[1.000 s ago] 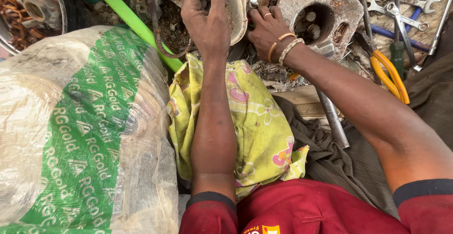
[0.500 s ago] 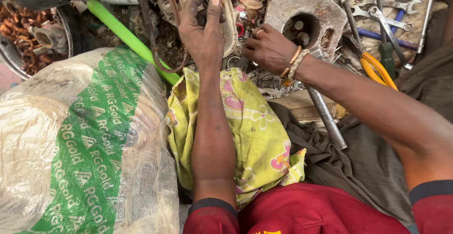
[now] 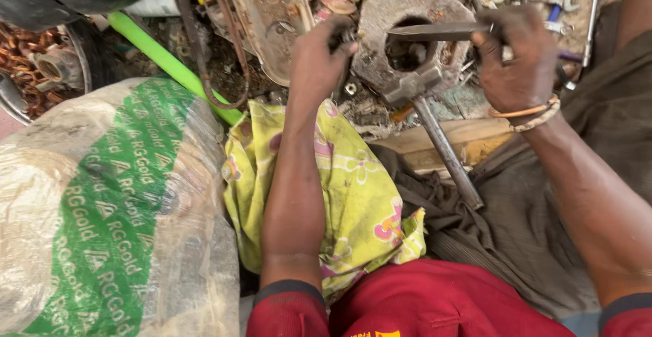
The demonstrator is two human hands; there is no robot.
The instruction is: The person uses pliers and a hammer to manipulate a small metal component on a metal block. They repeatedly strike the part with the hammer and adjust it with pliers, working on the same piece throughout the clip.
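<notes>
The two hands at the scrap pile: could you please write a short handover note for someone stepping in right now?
Left hand: closed on a small dark part I cannot identify, at the edge of the heavy metal block.
Right hand: grips a flat pointed metal tool, its tip lying across the block's hole.
The block sits on its steel handle, beside the yellow floral cloth under the left forearm.
Done: tool in hand. Left: the tool is not in the hole.

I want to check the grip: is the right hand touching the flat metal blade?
Touching. In the head view, the right hand is closed around one end of the flat metal blade, whose pointed end reaches over the hole of the heavy metal block.
</notes>
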